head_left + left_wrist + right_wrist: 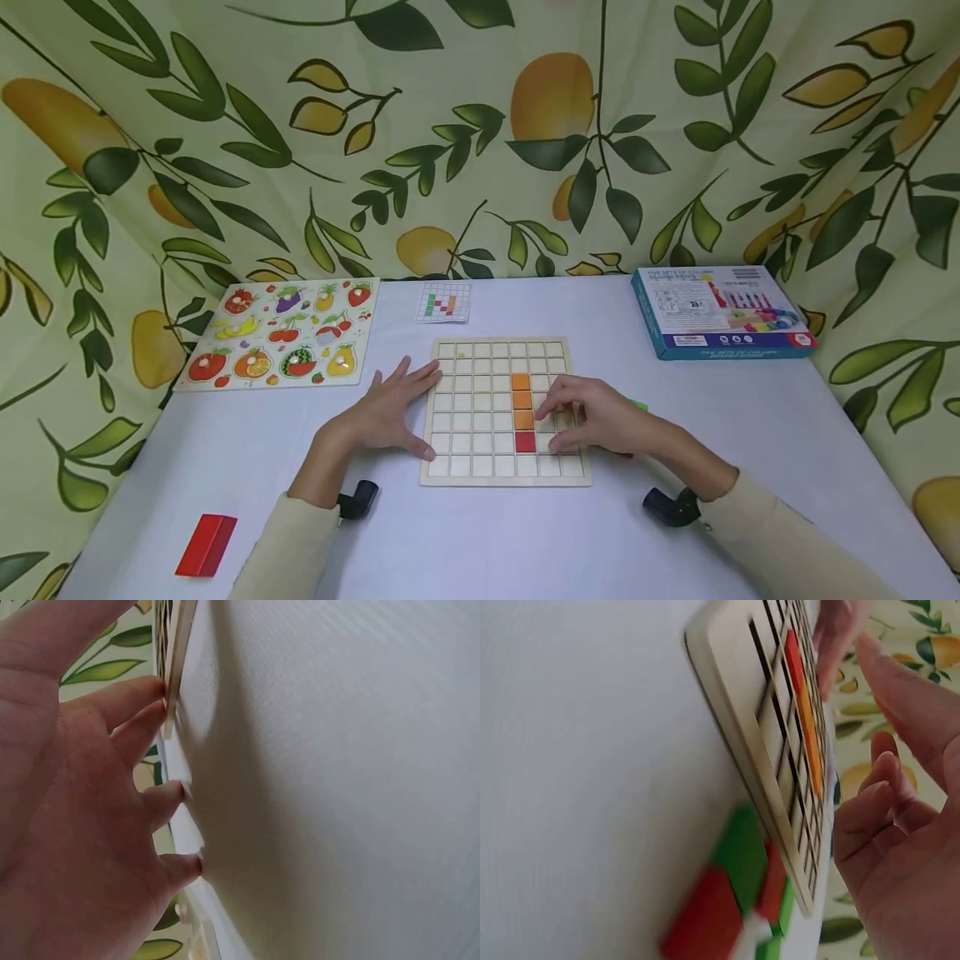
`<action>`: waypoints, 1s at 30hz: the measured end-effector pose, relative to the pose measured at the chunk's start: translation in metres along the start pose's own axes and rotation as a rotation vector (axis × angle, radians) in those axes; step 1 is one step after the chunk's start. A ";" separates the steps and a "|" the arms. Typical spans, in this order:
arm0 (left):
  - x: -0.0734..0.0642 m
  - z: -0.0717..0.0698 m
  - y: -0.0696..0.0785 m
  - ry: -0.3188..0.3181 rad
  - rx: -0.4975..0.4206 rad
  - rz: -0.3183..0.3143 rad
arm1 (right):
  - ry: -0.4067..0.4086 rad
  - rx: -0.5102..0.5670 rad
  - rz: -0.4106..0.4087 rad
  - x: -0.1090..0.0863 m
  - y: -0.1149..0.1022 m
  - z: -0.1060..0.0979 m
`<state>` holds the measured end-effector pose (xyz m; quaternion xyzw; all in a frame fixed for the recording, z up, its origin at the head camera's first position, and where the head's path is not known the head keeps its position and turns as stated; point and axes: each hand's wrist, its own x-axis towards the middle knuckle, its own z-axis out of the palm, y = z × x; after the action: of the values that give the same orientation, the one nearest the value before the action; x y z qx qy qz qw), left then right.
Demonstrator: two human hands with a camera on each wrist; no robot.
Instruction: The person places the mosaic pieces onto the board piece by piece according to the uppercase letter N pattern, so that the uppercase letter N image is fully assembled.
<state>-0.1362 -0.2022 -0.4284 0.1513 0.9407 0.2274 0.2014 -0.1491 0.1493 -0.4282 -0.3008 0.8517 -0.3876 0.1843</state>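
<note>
A wooden grid board lies in the middle of the table. Three orange squares and one red square form a column in it. My left hand spreads its fingers along the board's left side, with thumb and fingertips at the edge. Over the right half of the board hovers my right hand, its fingers bent and the thumb apart from them. In the right wrist view nothing shows between that thumb and the fingers. A green block and a red block lie beside the board, mostly hidden by this hand in the head view.
A small card with a coloured grid pattern lies behind the board. To the back left is a fruit picture board, to the back right a blue box. A red block rests at the front left. Patterned cloth hangs behind.
</note>
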 end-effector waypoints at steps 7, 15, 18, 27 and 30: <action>0.000 0.003 0.001 0.012 0.001 -0.003 | 0.071 -0.098 0.085 -0.027 0.004 -0.034; -0.001 0.001 0.001 0.018 0.005 0.003 | 0.082 -0.136 0.158 -0.050 0.009 -0.048; -0.001 0.001 0.001 0.020 0.006 0.006 | 0.081 -0.107 0.178 -0.056 0.014 -0.047; 0.000 0.002 0.000 0.013 0.013 0.000 | 0.103 -0.091 0.200 -0.071 0.031 -0.037; -0.001 0.002 0.000 0.012 0.014 -0.003 | 0.110 -0.122 0.178 -0.074 0.036 -0.035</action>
<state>-0.1349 -0.2016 -0.4297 0.1497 0.9437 0.2213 0.1950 -0.1258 0.2355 -0.4282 -0.2128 0.9059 -0.3329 0.1523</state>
